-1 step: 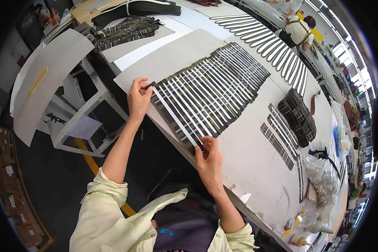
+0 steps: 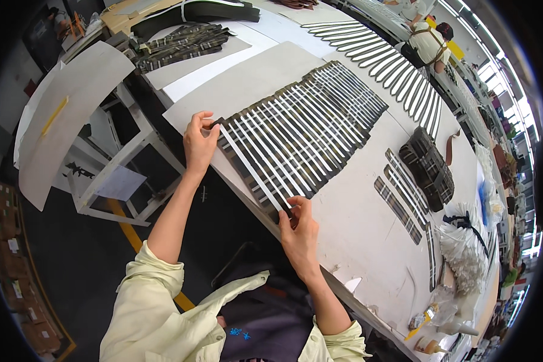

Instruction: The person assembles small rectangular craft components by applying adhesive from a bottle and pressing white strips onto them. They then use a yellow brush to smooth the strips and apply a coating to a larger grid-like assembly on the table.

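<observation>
My left hand (image 2: pixel 200 142) pinches the far-left end of a plaid fabric strip (image 2: pixel 252 164) with a white band along it. At the strip's other end, near the table's front edge, the thumb and fingers of my right hand (image 2: pixel 300 232) are closed on it. The strip is held along the near edge of a row of similar plaid strips (image 2: pixel 320 120), laid side by side and overlapping, white bands facing up. My fingers partly hide both ends of the held strip.
Several loose plaid strips (image 2: pixel 398 208) and a rolled plaid bundle (image 2: pixel 427 166) lie right of the row. White-centred pieces (image 2: pixel 398 69) fan out beyond. A tied white bundle (image 2: pixel 464 244) and a glue bottle (image 2: pixel 429 346) are at the right. A white frame stand (image 2: pixel 111 163) stands left.
</observation>
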`<state>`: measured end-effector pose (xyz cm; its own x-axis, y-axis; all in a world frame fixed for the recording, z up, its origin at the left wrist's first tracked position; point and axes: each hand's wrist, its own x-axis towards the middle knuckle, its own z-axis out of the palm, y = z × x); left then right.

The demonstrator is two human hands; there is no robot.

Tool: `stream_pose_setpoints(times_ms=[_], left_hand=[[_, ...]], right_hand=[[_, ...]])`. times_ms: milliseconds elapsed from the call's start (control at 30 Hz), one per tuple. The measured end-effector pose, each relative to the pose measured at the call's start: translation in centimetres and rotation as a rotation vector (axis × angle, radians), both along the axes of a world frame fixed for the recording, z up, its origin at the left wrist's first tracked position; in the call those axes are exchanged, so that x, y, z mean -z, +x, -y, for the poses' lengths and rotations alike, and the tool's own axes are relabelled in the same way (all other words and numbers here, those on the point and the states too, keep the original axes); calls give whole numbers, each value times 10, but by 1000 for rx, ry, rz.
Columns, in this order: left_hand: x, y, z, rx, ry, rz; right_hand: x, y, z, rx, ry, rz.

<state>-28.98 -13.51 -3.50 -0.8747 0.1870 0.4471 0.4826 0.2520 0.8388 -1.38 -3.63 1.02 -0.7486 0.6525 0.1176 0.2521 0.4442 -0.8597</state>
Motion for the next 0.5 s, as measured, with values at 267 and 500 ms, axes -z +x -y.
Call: stream_pose_setpoints(times_ms=[267, 500], left_hand=[[10, 1, 0, -34, -84, -93], [9, 4, -3, -34, -72, -88]], right_hand=[[7, 2, 1, 0, 78, 6], [8, 5, 1, -2, 128, 6]])
